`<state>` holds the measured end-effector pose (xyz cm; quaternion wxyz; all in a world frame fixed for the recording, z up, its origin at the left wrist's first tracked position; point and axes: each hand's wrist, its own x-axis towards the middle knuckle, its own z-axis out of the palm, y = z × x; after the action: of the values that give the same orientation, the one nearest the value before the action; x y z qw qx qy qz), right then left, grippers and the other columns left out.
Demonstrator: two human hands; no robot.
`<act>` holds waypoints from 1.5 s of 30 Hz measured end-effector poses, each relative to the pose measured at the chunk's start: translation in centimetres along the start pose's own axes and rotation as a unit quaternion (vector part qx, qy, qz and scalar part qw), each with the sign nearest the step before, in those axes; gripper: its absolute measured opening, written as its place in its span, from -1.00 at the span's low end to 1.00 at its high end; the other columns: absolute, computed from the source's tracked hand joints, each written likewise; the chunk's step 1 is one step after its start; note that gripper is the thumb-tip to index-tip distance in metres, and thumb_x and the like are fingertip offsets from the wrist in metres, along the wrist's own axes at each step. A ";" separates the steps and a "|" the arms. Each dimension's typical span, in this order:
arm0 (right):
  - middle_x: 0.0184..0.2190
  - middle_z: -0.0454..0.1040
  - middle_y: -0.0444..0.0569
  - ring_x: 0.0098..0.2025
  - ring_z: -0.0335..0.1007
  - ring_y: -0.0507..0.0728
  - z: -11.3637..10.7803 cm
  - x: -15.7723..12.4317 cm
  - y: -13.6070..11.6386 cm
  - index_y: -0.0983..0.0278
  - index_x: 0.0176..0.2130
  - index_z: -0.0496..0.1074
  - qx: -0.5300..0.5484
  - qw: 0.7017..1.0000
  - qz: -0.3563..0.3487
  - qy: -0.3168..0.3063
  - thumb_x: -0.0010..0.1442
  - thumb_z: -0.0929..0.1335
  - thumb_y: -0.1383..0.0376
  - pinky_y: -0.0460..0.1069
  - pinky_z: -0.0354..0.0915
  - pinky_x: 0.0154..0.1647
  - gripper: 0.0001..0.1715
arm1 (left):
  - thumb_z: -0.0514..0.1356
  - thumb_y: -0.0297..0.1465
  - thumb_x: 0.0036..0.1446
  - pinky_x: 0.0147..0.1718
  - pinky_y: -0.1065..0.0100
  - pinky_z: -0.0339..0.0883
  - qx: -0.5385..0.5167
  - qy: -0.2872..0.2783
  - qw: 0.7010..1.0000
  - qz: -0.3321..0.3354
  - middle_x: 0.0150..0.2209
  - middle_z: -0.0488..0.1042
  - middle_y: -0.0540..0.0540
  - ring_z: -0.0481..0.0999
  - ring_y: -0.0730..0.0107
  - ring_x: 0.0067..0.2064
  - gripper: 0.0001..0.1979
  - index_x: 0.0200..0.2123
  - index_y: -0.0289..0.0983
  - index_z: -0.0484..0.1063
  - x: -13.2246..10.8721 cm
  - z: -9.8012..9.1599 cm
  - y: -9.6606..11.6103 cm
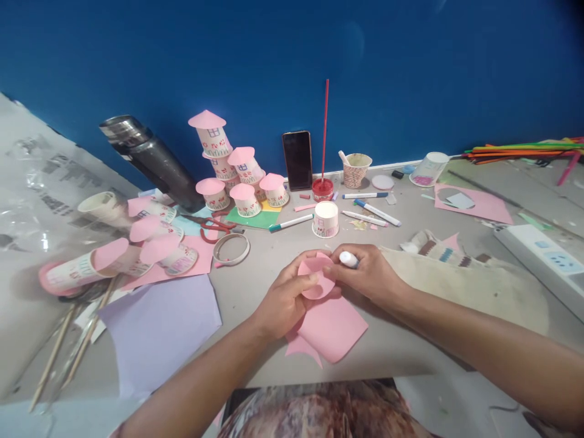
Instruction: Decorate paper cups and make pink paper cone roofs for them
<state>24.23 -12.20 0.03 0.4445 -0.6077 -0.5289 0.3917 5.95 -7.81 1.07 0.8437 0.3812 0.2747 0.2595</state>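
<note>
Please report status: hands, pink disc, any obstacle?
Left hand, right hand on pink disc. Right also holding white cylinder. Pink sheet beneath; no obstruction seen.

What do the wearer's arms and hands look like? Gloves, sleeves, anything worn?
Left hand and right hand: no gloves, rings or watch visible. Left forearm and right forearm look almost entirely bare, no cables or markings seen. Clothing below: mottled reddish-brown and pale.

At twelve o'clock, a black rectangular smartphone [297, 161] is stood upright before a flat blue wall [392, 73]. A black cylindrical metal-capped bottle [157, 165] is seen at ten; at three, a white plastic power strip [542, 258] is laid on the grey worktop [246, 287].
</note>
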 end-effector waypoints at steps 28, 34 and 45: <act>-0.56 0.34 -0.16 -0.45 0.21 0.05 -1.0 -0.5 0.3 0.26 -0.49 0.39 -0.092 0.994 -0.017 -0.057 0.11 0.41 0.17 -0.05 0.11 -0.46 -0.75 | 0.43 -0.29 -0.04 -0.35 0.39 0.31 0.273 0.196 0.935 0.112 -0.44 0.56 -0.02 0.44 0.41 -0.38 -0.82 -0.42 -0.28 0.62 0.5 -0.8 0.4; -0.54 0.39 -0.14 -0.44 0.24 0.05 -1.0 -0.7 0.1 0.28 -0.45 0.47 -0.058 0.997 -0.003 -0.059 0.11 0.46 0.10 -0.05 0.13 -0.45 -0.70 | 0.40 -0.31 -0.06 -0.47 0.41 0.17 0.352 0.155 0.919 0.090 -0.60 0.42 0.03 0.31 0.46 -0.47 -0.80 -0.57 -0.31 0.58 0.6 -1.0 0.3; -0.53 0.34 -0.19 -0.56 0.15 -0.01 -2.4 0.2 0.7 0.24 -0.30 0.47 0.128 0.989 0.078 -0.020 0.10 0.51 -0.08 -0.07 0.17 -0.57 -0.54 | 0.35 -0.45 0.06 0.00 0.15 0.47 0.325 0.181 0.891 0.260 -0.19 0.67 -0.12 0.59 0.16 -0.06 -0.88 -0.39 -0.15 0.72 0.6 -1.2 1.0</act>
<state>26.79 -12.37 0.04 0.4756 -0.5774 -0.4343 0.5019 5.34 -6.25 1.07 0.5105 0.6382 0.3830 0.4305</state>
